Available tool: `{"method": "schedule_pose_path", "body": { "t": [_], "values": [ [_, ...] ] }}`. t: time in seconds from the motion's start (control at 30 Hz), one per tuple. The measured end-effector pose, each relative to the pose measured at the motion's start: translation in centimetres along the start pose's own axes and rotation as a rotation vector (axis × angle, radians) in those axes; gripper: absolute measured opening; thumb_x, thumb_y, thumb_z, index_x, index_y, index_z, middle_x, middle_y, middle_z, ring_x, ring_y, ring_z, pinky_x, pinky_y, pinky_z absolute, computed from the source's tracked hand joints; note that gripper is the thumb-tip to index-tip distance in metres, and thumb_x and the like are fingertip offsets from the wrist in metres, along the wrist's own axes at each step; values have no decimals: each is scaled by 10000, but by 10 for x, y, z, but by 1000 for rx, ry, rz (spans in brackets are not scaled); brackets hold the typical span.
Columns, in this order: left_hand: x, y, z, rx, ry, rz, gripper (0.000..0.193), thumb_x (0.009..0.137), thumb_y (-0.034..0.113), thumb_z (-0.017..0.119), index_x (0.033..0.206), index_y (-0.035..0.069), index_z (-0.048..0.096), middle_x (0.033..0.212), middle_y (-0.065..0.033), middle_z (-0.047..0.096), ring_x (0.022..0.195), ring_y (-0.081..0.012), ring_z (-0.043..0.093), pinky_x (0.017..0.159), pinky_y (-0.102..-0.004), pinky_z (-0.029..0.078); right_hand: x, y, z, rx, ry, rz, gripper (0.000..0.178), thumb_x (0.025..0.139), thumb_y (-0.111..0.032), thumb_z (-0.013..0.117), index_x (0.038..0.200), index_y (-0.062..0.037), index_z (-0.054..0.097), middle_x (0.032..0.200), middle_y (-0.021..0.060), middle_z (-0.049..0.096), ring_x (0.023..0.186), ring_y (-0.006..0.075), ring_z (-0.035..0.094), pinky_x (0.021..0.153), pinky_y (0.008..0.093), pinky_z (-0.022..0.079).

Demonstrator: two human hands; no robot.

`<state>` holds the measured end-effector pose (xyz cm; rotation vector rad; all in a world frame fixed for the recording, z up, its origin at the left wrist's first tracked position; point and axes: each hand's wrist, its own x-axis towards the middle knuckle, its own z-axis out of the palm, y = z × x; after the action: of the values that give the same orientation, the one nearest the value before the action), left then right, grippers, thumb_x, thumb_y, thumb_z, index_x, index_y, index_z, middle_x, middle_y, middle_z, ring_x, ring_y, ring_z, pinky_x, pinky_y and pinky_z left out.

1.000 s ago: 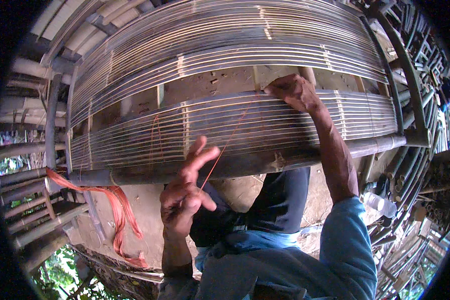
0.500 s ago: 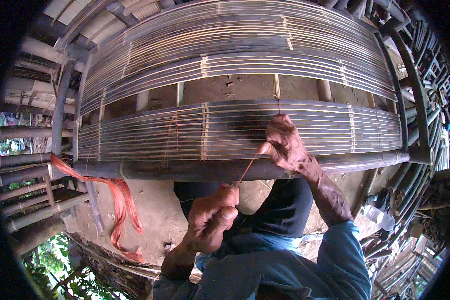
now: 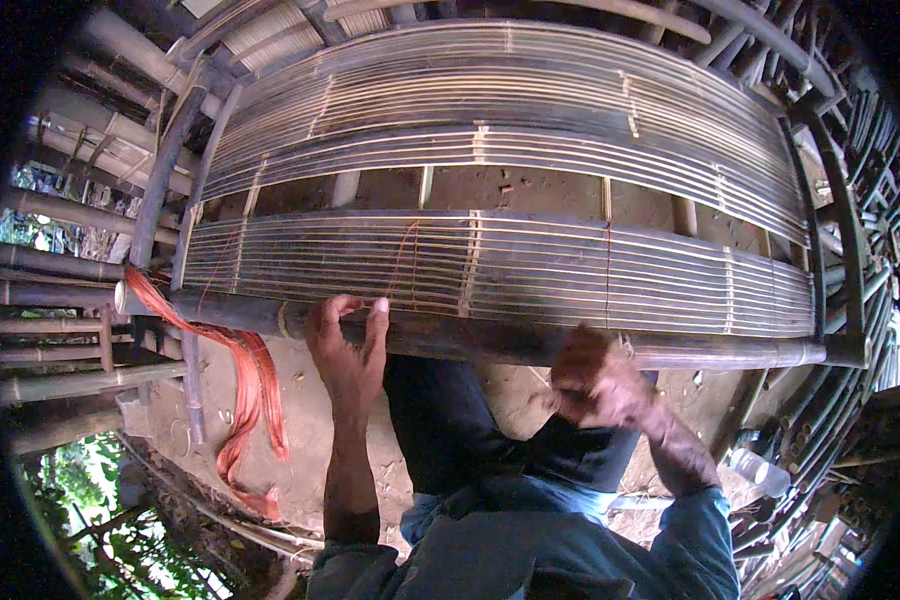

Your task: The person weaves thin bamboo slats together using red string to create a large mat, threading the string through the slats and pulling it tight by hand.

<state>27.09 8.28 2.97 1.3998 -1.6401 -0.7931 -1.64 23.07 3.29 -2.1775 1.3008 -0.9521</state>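
Observation:
Bamboo slats point(image 3: 540, 265) run side by side across the front of a long bamboo bench, behind a thick dark front pole point(image 3: 725, 352). At the pole, my left hand point(image 3: 345, 345) is raised with thumb and forefinger curled together; whether anything is between the tips is too small to tell. Just beside them, a loose orange thread point(image 3: 402, 250) curves over the slats. A second orange thread point(image 3: 608, 265) crosses the slats in a straight line. My right hand point(image 3: 600, 380) is at the near side of the pole, below that line, its curled fingers smeared by motion.
A bundle of orange strands point(image 3: 255, 385) hangs from the left end of the front pole to the ground. More slats point(image 3: 530, 90) form the back of the bench. A clear plastic bottle point(image 3: 760, 472) lies at lower right, near stacked bamboo poles point(image 3: 820, 400).
My hands have come apart, and the thread stretched between them no longer shows. The left hand has moved forward to the pole; the right has drawn back toward me. The view has shifted.

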Motion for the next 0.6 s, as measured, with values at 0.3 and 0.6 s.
{"method": "schedule_pose_path", "body": {
  "t": [0.3,0.6],
  "values": [
    [4,-56,6,496,41,338,169,877,213,742,900,103,616,942,-103,583,986,-351,542,842,-507,404,46,3,22,-252,169,145,203,803,-214,824,898,-63,728,937,106,710,940,312,654,893,431,491],
    [15,-66,-55,-190,-271,-23,261,980,241,677,969,-18,701,742,-16,645,704,-80,563,667,-275,461,59,26,55,-468,410,291,144,797,-110,784,903,-80,691,928,97,654,897,308,615,855,426,503]
  ]
}}
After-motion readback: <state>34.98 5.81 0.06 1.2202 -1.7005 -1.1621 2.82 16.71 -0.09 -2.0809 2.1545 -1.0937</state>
